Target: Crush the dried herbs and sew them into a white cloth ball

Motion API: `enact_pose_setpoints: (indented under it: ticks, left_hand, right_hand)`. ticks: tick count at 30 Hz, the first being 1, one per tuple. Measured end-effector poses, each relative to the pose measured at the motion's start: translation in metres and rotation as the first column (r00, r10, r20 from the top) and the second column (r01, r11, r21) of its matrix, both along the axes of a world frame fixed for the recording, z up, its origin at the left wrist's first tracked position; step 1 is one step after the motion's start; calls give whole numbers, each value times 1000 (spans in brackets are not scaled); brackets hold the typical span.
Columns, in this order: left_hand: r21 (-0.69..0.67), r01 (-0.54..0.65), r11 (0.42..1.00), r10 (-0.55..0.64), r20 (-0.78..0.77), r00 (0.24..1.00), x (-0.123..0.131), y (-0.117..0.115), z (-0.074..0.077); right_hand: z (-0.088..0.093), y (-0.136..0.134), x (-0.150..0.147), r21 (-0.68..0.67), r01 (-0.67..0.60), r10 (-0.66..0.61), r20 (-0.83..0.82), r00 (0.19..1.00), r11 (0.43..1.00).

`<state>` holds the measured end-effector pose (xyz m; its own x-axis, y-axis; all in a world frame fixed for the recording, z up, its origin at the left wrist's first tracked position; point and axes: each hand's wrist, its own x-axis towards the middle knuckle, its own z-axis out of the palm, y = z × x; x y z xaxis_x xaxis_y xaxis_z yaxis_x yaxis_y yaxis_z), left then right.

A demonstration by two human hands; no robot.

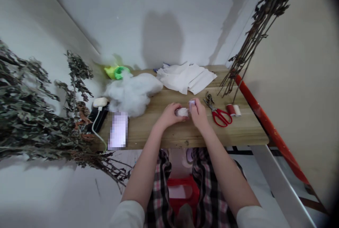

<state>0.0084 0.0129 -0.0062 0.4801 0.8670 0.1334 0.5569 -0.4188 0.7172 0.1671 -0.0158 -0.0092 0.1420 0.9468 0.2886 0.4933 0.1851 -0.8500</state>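
Observation:
My left hand (170, 115) is closed around a small whitish, rounded thing (182, 112), whose exact kind I cannot make out. Just right of it, my right hand (199, 112) pinches a small pale lavender piece (192, 103), too small to identify. The two hands are close together over the wooden table (169, 134). To the right of my right hand lie red-handled scissors (221, 116), with a small bunch of metal pieces (209, 98) by their blades. Beyond them stand a red-brown thread spool (231, 109) and a white thread spool (237, 110).
White fluffy stuffing (135, 92) and white fabric pieces (186, 77) lie at the back, beside a green-yellow bag (118, 72). A blurred phone (118, 131) and a power strip with a charger (100, 102) are left. Dried plants (34, 115) crowd the left; more stems (254, 34) lean right.

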Motion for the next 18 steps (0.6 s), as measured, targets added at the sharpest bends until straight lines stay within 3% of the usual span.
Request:
enact_pose_setpoints:
  ticks: [18]
  left_hand:
    - [40, -138, 990, 138, -15, 990, -3, 0, 2]
  right_hand:
    - [2, -7, -9, -35, -31, 27, -104, 994, 999]
